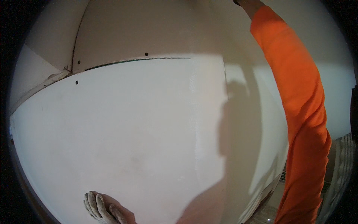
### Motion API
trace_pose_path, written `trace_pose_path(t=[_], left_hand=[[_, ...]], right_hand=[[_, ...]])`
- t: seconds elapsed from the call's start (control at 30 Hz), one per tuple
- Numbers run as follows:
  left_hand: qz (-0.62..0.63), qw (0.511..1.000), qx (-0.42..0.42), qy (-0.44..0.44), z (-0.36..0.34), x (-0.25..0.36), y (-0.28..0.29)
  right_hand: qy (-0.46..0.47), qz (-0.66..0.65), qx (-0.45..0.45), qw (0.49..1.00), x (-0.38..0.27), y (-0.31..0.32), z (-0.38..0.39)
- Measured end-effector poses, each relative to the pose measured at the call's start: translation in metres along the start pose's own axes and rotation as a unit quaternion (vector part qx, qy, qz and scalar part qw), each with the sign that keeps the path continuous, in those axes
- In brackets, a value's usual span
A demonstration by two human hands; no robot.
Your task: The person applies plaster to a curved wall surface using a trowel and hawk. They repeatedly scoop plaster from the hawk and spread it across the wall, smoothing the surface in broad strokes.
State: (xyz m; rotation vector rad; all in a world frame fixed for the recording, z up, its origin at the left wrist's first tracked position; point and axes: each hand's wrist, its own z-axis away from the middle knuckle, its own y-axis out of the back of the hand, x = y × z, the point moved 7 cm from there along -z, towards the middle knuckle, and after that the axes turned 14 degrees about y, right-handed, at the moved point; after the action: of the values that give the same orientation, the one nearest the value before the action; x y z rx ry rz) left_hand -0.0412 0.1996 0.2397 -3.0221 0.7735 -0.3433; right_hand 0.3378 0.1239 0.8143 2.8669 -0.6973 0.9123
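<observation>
The left hand [104, 212] has bent fingers [100, 203] side by side; I can't tell if this grip pinches anything. The white wallboard [130, 127] is behind and above it. The orange-sleeved right arm [304, 108] reaches up high. Its hand is cut off, so I can't see that grip.

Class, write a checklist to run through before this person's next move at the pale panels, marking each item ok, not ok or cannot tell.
1. Left hand gloved: ok.
2. Left hand touching the lower panel: cannot tell; contact isn't clear.
3. Right hand in sight: not ok; the orange sleeve reaches up and the hand is out of view.
4. Seam below the upper panel closed: not ok; a dark gap shows.
5. Work area evenly lit: not ok; a shadow falls toward the right.
</observation>
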Motion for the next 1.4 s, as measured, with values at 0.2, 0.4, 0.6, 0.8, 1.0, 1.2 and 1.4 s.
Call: trace_pose_path(t=[0.2,0.4,0.6,0.8,1.0,1.2,1.4], left_hand=[[-0.006,1.000,0.004,-0.006,0.000,-0.004,0.002],[-0.011,1.000,0.002,0.003,0.002,-0.007,0.001],[-0.092,0.995,0.018,-0.032,0.010,0.001,-0.007],[-0.001,1.000,0.000,0.002,0.002,0.003,-0.006],[0.003,1.000,0.001,-0.005,-0.003,-0.006,0.009],[0.007,1.000,-0.001,-0.015,-0.003,-0.004,0.011],[0.019,1.000,-0.017,0.000,0.004,-0.007,-0.001]], right_hand=[[0.005,-0.005,0.003,1.000,0.019,0.005,-0.004],[0.017,-0.001,0.001,1.000,0.025,-0.002,-0.002],[0.034,0.005,-0.024,0.999,0.032,-0.005,0.024],[0.097,0.005,-0.097,0.991,0.029,-0.031,0.095],[0.048,-0.095,-0.145,0.984,-0.017,-0.010,0.169],[-0.119,-0.214,-0.028,0.969,0.013,0.011,0.171],[-0.159,-0.111,0.031,0.980,0.107,-0.099,0.131]])
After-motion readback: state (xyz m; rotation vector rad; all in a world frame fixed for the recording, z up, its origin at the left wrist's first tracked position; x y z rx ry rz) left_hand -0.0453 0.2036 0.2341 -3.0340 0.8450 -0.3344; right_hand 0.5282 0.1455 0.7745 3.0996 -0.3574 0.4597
